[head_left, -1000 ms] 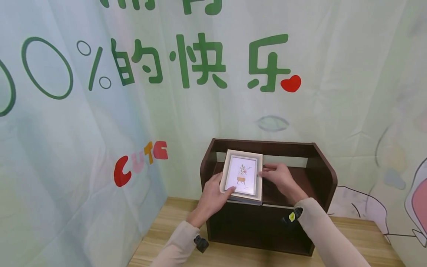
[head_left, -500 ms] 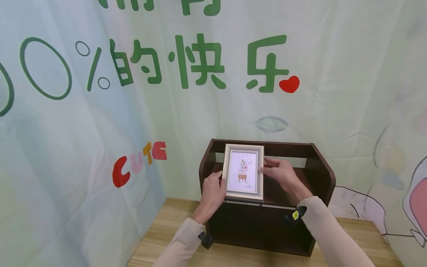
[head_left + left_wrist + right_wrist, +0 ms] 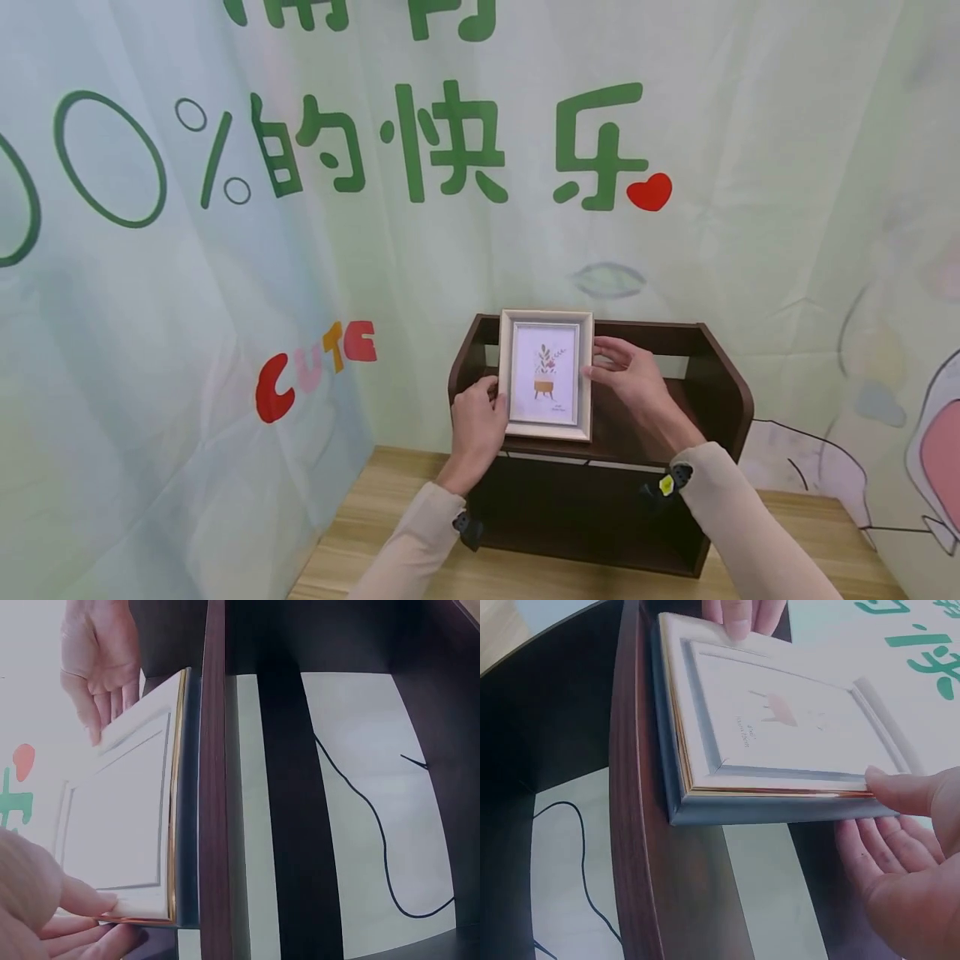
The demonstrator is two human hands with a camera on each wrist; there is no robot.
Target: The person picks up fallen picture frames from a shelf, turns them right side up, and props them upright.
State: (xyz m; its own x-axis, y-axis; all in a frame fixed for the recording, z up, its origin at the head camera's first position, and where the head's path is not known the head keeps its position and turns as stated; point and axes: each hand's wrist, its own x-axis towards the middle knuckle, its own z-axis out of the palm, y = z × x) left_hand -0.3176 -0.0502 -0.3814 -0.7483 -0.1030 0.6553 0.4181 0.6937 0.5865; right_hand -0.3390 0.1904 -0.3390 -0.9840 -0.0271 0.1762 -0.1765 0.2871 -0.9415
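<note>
A cream picture frame [image 3: 546,375] with a drawing of a plant in an orange pot stands on the top shelf of a dark brown desktop shelf [image 3: 618,517], leaning back a little. Its left edge is held by my left hand [image 3: 480,421], thumb on the front side and fingers behind. On the opposite edge my right hand [image 3: 637,383] grips it, the thumb at the front rim. The right wrist view shows that thumb on the frame's border [image 3: 780,784] and the other fingers [image 3: 885,844] behind it. The bottom of the frame is near the shelf's front lip.
Under the brown shelf lies a wooden tabletop [image 3: 360,508]. A printed fabric backdrop [image 3: 735,250] with green characters hangs close behind. The shelf's side panels [image 3: 723,375] rise left and right of the upper level.
The picture frame has gone from lying tilted far back to standing more upright, its top edge rising. Both hands have kept hold of its sides, the left thumb leaving the front face.
</note>
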